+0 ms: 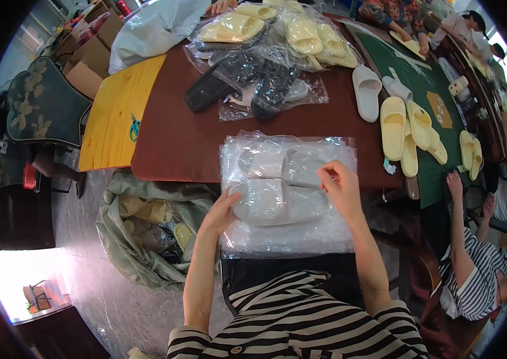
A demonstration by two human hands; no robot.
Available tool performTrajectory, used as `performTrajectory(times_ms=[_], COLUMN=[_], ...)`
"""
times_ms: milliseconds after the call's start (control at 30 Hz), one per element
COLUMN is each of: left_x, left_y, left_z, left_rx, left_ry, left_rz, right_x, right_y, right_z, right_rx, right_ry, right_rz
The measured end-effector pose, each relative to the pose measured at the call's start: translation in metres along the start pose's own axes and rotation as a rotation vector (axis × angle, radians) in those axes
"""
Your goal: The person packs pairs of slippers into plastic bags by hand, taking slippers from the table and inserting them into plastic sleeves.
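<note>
The right hand's [342, 188] thumb and forefinger are bent toward each other, tips nearly together, at the heel end of the farther of two white slippers [259, 206]; whether they pinch any film cannot be told. The left hand [219, 216] has its fingers slightly bent against the toe end of the nearer slipper, and its grip cannot be made out either. So the pair lies between the hands, side by side, toes left and heels right, under clear film. Beneath it is a stack of clear bags [289, 239], which reaches past the table's [169, 137] near edge toward the striped shirt [301, 299].

Beyond the stack, bagged black slippers [220, 81] lie on the table, and bagged yellow slippers [232, 28] are heaped along its far edge. A pale grey slipper [367, 93] lies toward the right edge, with loose yellow slippers [393, 128] by the near right corner. Scissors [134, 127] lie on a yellow board [110, 113] at the left edge. An open sack [119, 251] stands on the floor below the near left corner.
</note>
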State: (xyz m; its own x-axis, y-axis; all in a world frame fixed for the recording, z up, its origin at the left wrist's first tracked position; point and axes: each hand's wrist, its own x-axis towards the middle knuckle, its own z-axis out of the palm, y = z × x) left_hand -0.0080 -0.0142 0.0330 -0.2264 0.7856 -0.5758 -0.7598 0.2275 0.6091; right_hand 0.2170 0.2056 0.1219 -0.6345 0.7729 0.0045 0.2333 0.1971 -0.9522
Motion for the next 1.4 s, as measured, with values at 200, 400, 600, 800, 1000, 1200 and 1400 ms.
performTrajectory(times_ms=[200, 400, 600, 800, 1000, 1200, 1400], left_x=[0.005, 0.003, 0.005, 0.01, 0.012, 0.011, 0.02], left_y=[-0.01, -0.006, -0.01, -0.017, -0.021, -0.017, -0.029], left_z=[-0.002, 0.003, -0.001, -0.011, -0.004, -0.001, -0.017], left_rx=[0.106, 0.139, 0.294, 0.384, 0.39, 0.366, 0.33], left_ry=[0.144, 0.184, 0.242, 0.281, 0.324, 0.369, 0.305], left_rz=[0.112, 0.131, 0.137, 0.177, 0.173, 0.137, 0.16], right_x=[-0.025, -0.027, -0.014, -0.005, -0.004, -0.049, -0.043], right_y=[0.082, 0.105, 0.113, 0.085, 0.084, 0.1, 0.115], right_z=[-0.04, -0.037, -0.043, -0.032, -0.031, -0.075, -0.093], right_rx=[-0.094, -0.452, -0.092, -0.339, -0.279, 0.799, 0.958], right_ry=[0.108, 0.351, 0.024, 0.024, -0.209, -0.366, -0.546], right_rz=[0.08, 0.052, 0.254, 0.323, 0.235, 0.008, 0.501])
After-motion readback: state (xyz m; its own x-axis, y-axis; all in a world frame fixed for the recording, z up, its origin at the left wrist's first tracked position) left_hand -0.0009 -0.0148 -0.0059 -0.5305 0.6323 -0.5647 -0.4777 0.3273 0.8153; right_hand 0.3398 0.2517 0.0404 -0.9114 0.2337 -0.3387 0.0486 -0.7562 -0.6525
